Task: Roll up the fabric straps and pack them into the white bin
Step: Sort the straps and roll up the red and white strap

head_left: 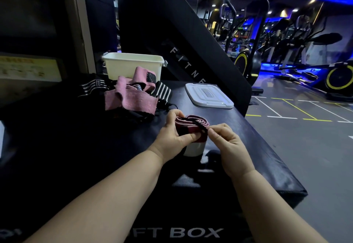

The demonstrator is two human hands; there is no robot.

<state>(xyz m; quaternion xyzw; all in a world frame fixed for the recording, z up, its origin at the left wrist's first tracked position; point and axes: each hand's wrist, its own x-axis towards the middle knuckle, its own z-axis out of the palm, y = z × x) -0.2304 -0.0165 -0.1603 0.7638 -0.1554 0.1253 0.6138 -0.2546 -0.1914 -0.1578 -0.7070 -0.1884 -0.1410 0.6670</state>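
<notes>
A pink and dark red strap, rolled into a flat coil (pixel 191 123), is held just above the black soft box (pixel 114 156). My left hand (pixel 172 137) grips the roll from its left side, thumb across the front. My right hand (pixel 225 143) pinches the black elastic loop (pixel 198 125) that crosses the top of the roll. Farther back lies a heap of loose straps, pink ones (pixel 129 97) and black-and-white striped ones (pixel 162 89). The white bin (pixel 131 67) stands open behind that heap.
The bin's white lid (pixel 209 95) lies flat on the box to the right of the heap. A tall black fitness machine (pixel 181 42) rises behind. The box's right edge drops to the gym floor, with exercise bikes (pixel 286 67) beyond.
</notes>
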